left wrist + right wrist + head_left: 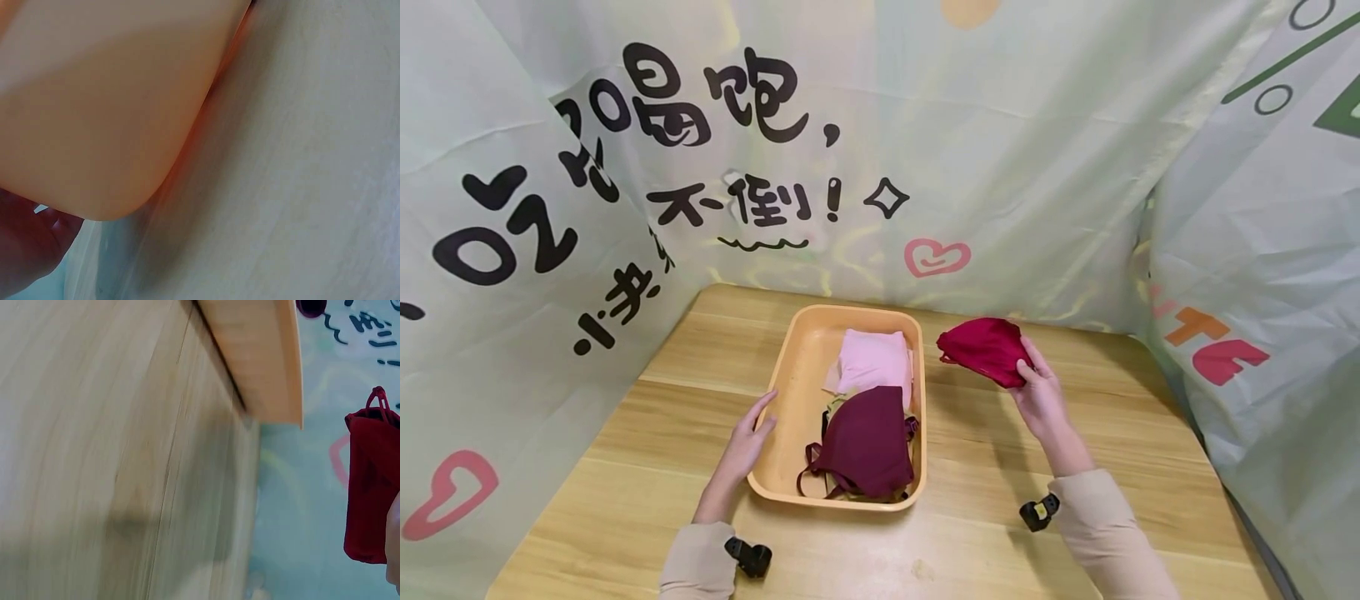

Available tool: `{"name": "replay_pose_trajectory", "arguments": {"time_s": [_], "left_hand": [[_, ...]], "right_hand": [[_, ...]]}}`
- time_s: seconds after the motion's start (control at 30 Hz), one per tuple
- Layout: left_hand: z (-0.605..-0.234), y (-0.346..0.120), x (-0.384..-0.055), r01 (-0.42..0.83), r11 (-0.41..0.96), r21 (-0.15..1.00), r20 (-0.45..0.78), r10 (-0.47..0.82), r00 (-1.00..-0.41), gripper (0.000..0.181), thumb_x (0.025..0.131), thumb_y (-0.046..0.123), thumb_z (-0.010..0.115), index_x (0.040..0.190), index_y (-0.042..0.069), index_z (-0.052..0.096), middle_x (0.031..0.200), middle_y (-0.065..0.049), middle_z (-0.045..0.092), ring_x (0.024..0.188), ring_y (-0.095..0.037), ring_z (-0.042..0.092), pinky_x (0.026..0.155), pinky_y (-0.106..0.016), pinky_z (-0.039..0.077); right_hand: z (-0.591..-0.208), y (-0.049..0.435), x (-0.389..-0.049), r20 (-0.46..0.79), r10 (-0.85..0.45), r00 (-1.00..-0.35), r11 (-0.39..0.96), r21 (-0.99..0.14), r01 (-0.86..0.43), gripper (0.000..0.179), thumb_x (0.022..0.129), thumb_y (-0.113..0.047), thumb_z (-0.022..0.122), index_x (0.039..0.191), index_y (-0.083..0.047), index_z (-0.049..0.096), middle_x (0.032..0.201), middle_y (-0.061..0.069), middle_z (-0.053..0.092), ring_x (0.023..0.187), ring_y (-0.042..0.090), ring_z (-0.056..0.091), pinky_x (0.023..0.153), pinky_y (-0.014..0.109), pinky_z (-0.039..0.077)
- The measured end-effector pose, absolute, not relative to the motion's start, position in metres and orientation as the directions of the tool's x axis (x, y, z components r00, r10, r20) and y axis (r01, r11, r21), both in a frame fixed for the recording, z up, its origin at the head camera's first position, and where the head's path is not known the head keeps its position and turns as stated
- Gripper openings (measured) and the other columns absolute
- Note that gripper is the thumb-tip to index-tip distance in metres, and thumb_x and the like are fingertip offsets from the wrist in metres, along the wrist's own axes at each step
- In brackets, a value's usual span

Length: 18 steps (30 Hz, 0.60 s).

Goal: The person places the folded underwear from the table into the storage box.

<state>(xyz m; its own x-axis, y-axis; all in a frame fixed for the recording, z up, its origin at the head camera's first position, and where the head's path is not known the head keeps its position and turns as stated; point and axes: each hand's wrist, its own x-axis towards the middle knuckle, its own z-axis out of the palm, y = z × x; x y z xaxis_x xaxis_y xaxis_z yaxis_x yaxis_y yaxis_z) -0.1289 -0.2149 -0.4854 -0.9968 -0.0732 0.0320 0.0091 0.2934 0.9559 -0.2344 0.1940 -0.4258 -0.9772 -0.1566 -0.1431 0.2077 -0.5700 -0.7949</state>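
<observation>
My right hand [1042,396] pinches a folded red bra [985,348] by its right end, raised above the table to the right of the tray. In the right wrist view the red bra [369,487] hangs at the right edge, a thin strap loop at its top. My left hand [747,446] holds the left rim of an orange plastic tray [801,337], its thumb over the rim. Inside the tray a folded maroon bra [868,442] with loose straps covers part of a patterned garment [837,403]. Behind it lies a folded pink garment [874,360].
The tray rests on a wooden table [1000,467]. Printed fabric curtains [1037,167] close in the back and both sides. A black wrist camera [748,557] sits at the left sleeve, another black camera [1039,512] at the right sleeve.
</observation>
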Motion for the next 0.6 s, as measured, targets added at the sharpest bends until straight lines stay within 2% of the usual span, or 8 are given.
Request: {"name": "replay_pose_trajectory", "arguments": {"time_s": [0.2,0.4,0.47,0.53,0.6], "left_hand": [[-0.486,-0.216,-0.128,0.02,0.29,0.957,0.042,-0.071,-0.997,0.044,0.094,-0.001,0.039,0.137,-0.009,0.03,0.144,-0.029,0.024,0.134,-0.042,0.016,0.109,-0.053,0.01],[-0.486,-0.216,-0.129,0.016,0.296,0.955,0.039,-0.074,-0.997,0.044,0.094,-0.001,0.039,0.137,-0.009,0.03,0.144,-0.028,0.024,0.134,-0.042,0.016,0.11,-0.053,0.01],[-0.486,-0.216,-0.129,0.013,0.297,0.955,0.036,-0.075,-0.997,0.044,0.094,-0.001,0.039,0.137,-0.008,0.031,0.144,-0.028,0.024,0.134,-0.042,0.016,0.11,-0.052,0.01],[-0.486,-0.216,-0.129,0.012,0.298,0.955,0.035,-0.074,-0.997,0.044,0.094,-0.001,0.039,0.137,-0.008,0.031,0.144,-0.028,0.024,0.134,-0.042,0.016,0.11,-0.052,0.01],[-0.486,-0.216,-0.128,0.01,0.295,0.955,0.034,-0.075,-0.997,0.044,0.094,-0.001,0.039,0.137,-0.008,0.031,0.144,-0.028,0.024,0.134,-0.042,0.016,0.11,-0.052,0.01]], "right_hand": [[-0.425,0.172,-0.233,-0.102,-0.185,-0.977,-0.502,-0.845,0.183,0.056,0.098,-0.003,0.028,0.148,-0.017,0.009,0.153,0.002,0.002,0.098,0.0,0.05,0.078,0.016,0.045],[-0.428,0.148,-0.234,-0.094,-0.203,-0.975,-0.52,-0.833,0.189,0.058,0.096,0.004,0.032,0.147,-0.015,0.014,0.151,0.003,0.009,0.098,0.003,0.054,0.076,0.017,0.047],[-0.429,0.14,-0.235,-0.098,-0.205,-0.974,-0.526,-0.828,0.194,0.057,0.095,0.006,0.033,0.146,-0.017,0.022,0.148,0.003,0.016,0.098,0.004,0.054,0.076,0.018,0.047],[-0.431,0.131,-0.236,-0.104,-0.205,-0.973,-0.531,-0.823,0.2,0.054,0.094,0.007,0.035,0.14,-0.02,0.037,0.142,0.003,0.025,0.097,0.006,0.055,0.075,0.019,0.048],[-0.432,0.122,-0.237,-0.106,-0.211,-0.972,-0.527,-0.825,0.204,0.05,0.093,0.009,0.036,0.133,-0.019,0.045,0.135,0.002,0.032,0.095,0.008,0.056,0.074,0.02,0.048]]}}
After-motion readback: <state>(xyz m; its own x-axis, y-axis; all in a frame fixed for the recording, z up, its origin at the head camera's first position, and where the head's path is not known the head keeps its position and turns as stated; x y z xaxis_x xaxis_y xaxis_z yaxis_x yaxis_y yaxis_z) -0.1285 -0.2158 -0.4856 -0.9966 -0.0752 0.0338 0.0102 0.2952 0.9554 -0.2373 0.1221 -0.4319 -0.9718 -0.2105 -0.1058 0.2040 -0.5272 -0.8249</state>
